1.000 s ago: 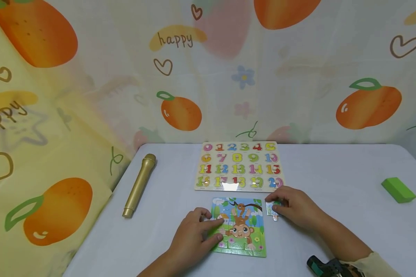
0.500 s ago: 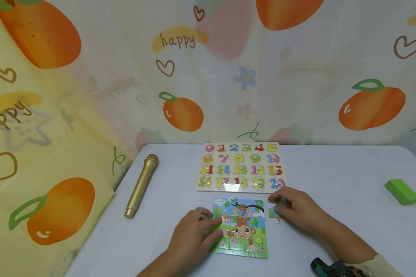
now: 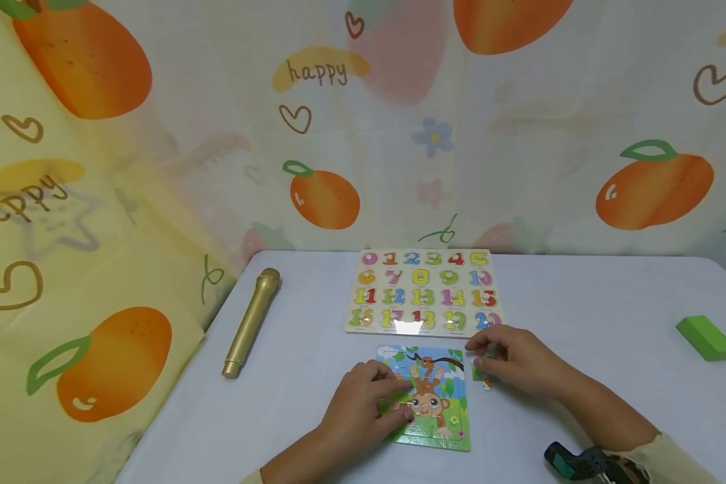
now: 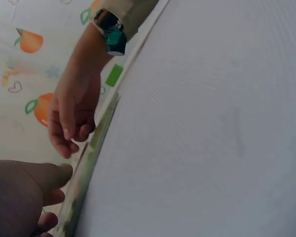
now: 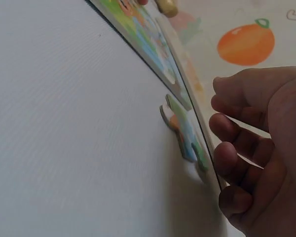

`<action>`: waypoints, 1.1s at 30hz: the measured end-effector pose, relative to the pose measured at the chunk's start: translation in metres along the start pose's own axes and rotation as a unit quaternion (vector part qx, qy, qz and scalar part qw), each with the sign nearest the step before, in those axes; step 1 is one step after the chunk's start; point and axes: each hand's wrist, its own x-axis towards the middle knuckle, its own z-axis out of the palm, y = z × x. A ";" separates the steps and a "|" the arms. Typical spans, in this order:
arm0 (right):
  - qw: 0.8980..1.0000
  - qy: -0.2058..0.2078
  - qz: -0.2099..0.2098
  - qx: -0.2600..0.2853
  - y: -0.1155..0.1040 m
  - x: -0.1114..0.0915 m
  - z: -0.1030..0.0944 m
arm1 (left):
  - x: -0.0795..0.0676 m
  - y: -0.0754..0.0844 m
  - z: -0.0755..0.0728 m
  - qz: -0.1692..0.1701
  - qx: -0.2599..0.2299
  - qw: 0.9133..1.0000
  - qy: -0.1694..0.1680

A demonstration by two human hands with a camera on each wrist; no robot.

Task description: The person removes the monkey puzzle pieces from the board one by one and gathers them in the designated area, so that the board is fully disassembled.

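A square monkey jigsaw puzzle (image 3: 450, 430) lies flat in its frame on the white table. My left hand (image 3: 366, 403) hovers over its left half with thumb and fingers apart, covering part of the picture. To the right of the frame is a loose jigsaw piece (image 3: 478, 374) in green and blue, with an orange and white knob. My right hand (image 3: 517, 356) is above this piece and partly hides it. In the right wrist view the piece (image 5: 186, 133) rests on the table, and the right fingertips (image 5: 225, 153) are loosely bent, with a gap between them and it.
A wooden number board (image 3: 426, 329) lies behind the puzzle, close to the back edge. On the left is a gold microphone (image 3: 251, 323); on the far right, a green block (image 3: 706, 337). A fruit-print cloth (image 3: 393, 188) hangs behind the table.
My left hand has slid rightward over the puzzle, covering more of the monkey picture. The right hand stays over the loose piece, now hiding more of it. The head view has shifted slightly.
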 end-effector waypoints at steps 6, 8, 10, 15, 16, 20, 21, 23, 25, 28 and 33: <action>0.998 -0.017 -0.039 0.038 -0.006 0.009 0.002 | 0.000 -0.011 0.009 0.038 -0.001 0.999 0.004; 0.997 -0.024 -0.049 0.056 -0.008 0.011 0.005 | 0.001 -0.012 0.011 0.047 0.008 0.999 0.004; 0.996 -0.030 -0.055 0.068 -0.011 0.015 0.008 | 0.001 -0.013 0.012 0.047 0.016 0.999 0.001; 0.993 -0.037 -0.072 0.086 -0.019 0.024 0.018 | 0.001 -0.013 0.011 0.034 0.021 0.999 -0.008; 0.992 -0.037 -0.076 0.090 -0.020 0.026 0.020 | 0.001 -0.013 0.011 0.031 0.019 0.999 -0.010; 0.991 -0.043 -0.081 0.095 -0.026 0.033 0.028 | 0.000 -0.012 0.010 0.025 0.012 0.999 -0.018; 0.991 -0.045 -0.083 0.096 -0.027 0.035 0.030 | 0.000 -0.012 0.010 0.023 0.011 0.999 -0.020; 0.991 -0.048 -0.085 0.089 -0.029 0.038 0.034 | 0.000 -0.012 0.010 0.024 0.012 0.999 -0.020; 0.991 -0.051 -0.093 0.083 -0.031 0.041 0.038 | 0.000 -0.011 0.009 0.025 0.014 0.999 -0.019; 0.990 -0.053 -0.103 0.077 -0.033 0.046 0.045 | 0.001 -0.011 0.008 0.025 0.016 0.999 -0.017; 0.990 -0.051 -0.117 0.063 -0.034 0.052 0.057 | 0.001 -0.011 0.008 0.021 0.015 0.999 -0.020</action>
